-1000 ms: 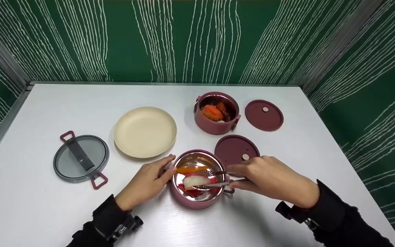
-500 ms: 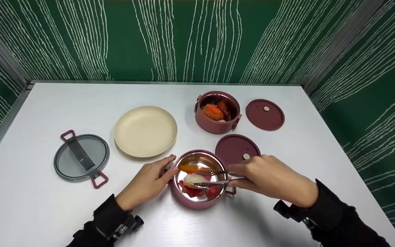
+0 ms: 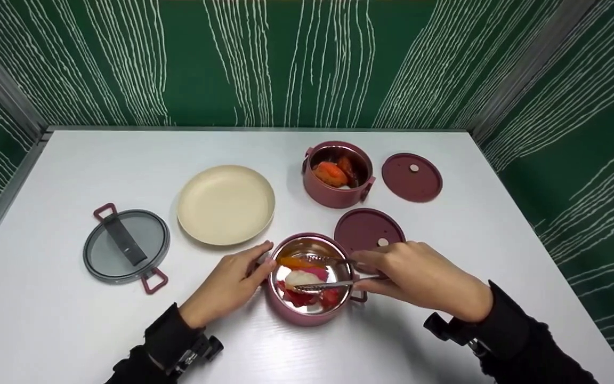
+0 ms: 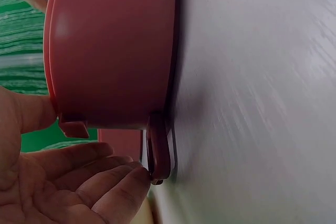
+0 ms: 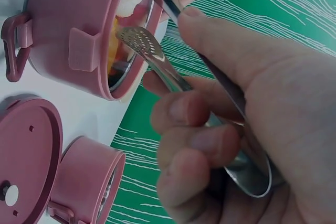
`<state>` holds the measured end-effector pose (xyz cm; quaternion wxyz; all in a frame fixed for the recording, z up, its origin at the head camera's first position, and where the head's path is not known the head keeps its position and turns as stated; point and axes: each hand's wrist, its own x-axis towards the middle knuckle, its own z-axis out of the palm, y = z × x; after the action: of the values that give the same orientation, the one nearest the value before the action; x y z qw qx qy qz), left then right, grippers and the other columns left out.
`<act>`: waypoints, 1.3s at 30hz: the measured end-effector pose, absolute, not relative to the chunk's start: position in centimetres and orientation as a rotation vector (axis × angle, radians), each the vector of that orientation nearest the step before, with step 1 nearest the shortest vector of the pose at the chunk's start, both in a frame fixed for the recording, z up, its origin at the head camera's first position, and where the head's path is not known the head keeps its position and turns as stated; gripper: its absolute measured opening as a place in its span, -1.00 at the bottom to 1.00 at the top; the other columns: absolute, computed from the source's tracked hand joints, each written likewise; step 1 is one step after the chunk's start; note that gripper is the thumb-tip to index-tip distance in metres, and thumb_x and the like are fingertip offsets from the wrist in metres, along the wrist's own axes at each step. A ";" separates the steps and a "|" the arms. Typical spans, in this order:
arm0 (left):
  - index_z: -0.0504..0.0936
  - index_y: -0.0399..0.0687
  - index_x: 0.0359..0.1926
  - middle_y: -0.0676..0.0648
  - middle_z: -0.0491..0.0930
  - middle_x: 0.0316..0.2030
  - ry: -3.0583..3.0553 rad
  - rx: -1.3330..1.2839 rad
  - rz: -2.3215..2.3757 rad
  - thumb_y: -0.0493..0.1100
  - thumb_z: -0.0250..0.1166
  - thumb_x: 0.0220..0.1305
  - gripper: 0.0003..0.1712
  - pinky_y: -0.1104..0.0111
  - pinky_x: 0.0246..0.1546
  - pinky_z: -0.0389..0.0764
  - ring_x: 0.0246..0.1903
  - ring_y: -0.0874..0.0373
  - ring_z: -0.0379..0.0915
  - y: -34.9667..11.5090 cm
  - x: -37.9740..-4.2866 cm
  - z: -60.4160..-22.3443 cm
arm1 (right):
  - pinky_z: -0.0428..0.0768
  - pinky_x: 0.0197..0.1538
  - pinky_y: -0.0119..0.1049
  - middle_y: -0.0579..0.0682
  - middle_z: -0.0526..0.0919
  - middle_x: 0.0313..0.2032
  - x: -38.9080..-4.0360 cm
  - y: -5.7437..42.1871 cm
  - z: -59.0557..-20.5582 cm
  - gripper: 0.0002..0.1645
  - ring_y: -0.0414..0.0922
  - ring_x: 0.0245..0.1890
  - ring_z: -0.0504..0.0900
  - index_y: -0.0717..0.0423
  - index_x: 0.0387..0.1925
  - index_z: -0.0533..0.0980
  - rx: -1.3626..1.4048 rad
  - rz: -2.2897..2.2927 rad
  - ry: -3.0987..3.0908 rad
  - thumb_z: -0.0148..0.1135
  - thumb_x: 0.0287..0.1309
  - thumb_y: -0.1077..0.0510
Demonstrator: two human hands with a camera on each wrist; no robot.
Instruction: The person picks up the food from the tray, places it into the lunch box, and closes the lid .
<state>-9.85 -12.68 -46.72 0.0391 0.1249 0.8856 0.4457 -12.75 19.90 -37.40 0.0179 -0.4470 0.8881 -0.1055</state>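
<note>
White table point(image 3: 62, 320) is smooth, hard, faintly streaked. Cream plate point(image 3: 226, 205) is set L of ctr, matte & shallow, prob. light; best lifted by rim. Front pot point(image 3: 301, 318), the main item, is placed approx. midway btwn table's L & R edges, well away from far edge; pink matte shell, round, lined w/ shiny steel. Prob. stiff, med. wt, slick inside, so hold is best taken at rim or side handle point(image 4: 159, 150). Rear pot point(image 3: 333, 197), same shape, is set nearer far edge, R of ctr, w/ orange chunk point(image 3: 331, 173) inside. Grey lid point(image 3: 126, 246), see-through w/ red loops, is laid nr L edge. Far lid point(image 3: 412, 177), dark red & flat w/ pale knob, is laid twd far-R corner; matching near lid point(image 3: 366, 230) is partly covered by right hand point(image 3: 419, 274).

Front pot's rim is touched by left hand's point(image 3: 227, 285) thumb; its loosely bent fingers are held by side handle. Tongs point(image 3: 333, 286) are gripped in right hand: thin springy metal, perforated tips spread apart inside front pot, not clamped together. White piece point(image 3: 300, 278) is overlapped by near tip; firm contact can't be told. It's lumpy, prob. light & soft, best pinched across its middle. Beside it, orange strip point(image 3: 293, 262) & glossy red pieces point(image 3: 297, 298) are seen.
</note>
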 end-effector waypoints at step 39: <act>0.48 -0.23 0.42 -0.20 0.54 0.33 2.720 0.485 1.391 -0.06 0.11 0.60 -0.48 0.05 0.43 0.38 0.36 -0.05 0.43 -12.4 -9.5 -46.8 | 0.36 -0.44 -0.34 -0.19 0.41 -0.56 -17.5 23.7 -40.7 -0.53 -0.23 -0.58 0.36 0.15 0.27 0.39 -0.903 -0.905 3.082 0.16 0.52 -0.01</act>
<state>-9.50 -12.36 -46.77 0.0242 0.1568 0.8791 0.4494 -17.46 23.67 -40.69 -0.0973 -0.2694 0.9193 -0.2700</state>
